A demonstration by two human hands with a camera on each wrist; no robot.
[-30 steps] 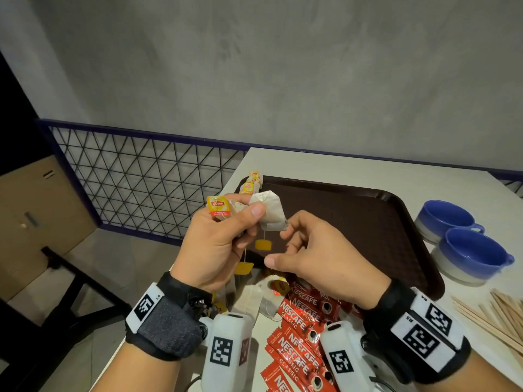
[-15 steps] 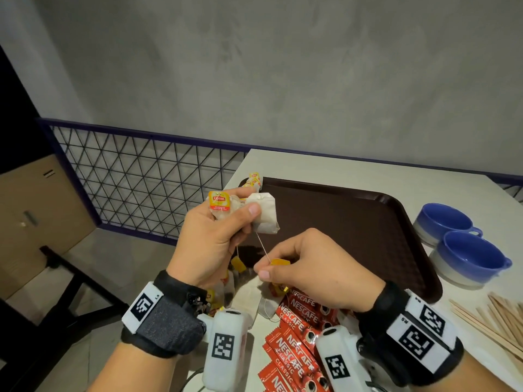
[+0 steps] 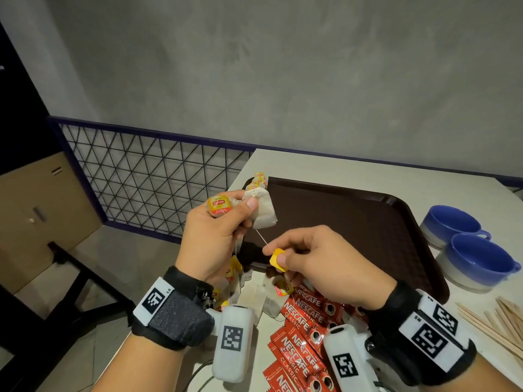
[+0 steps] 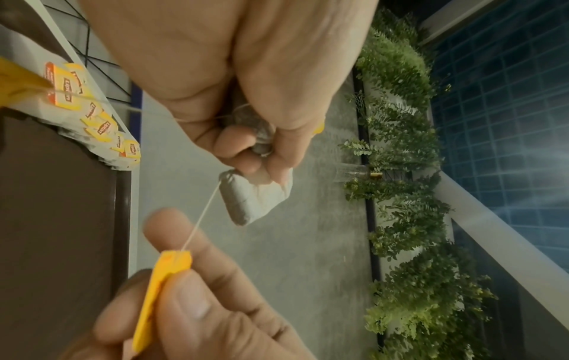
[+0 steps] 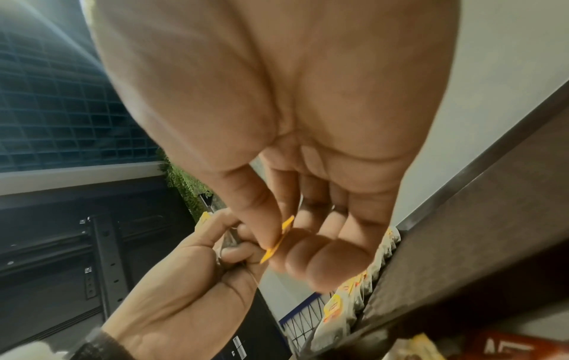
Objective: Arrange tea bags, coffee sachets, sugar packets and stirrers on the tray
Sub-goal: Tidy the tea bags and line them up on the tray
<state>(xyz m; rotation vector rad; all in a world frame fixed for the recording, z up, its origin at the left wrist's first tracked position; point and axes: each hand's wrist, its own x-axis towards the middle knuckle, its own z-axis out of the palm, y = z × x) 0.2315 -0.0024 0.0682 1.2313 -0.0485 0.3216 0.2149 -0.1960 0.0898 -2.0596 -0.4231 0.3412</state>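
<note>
Head view: tea bag [image 3: 262, 208] held up in the air over the near-left corner of the brown tray [image 3: 353, 222], clamped between thumb and curled fingers of the left hand [image 3: 215, 236], together with a Lipton tag [image 3: 219, 204] and at least one more bag. Its string [image 3: 261, 237] runs taut, down and right, to a yellow tag [image 3: 278, 260] pinched between thumb and forefinger of the right hand [image 3: 325, 264]; other right fingers loosely curled. Left wrist view confirms: string [image 4: 201, 219] straight from bag [image 4: 246, 199] to tag [image 4: 163, 292]. A row of tea bags [image 3: 259, 179] lies along the tray's far-left corner. More tea bags [image 3: 254, 295] lie loose on the white table [image 3: 339, 171] beneath the hands, beside red Nescafe sachets [image 3: 302, 335]. Wooden stirrers [image 3: 498, 321] lie at right, near two blue cups [image 3: 464, 241].
</note>
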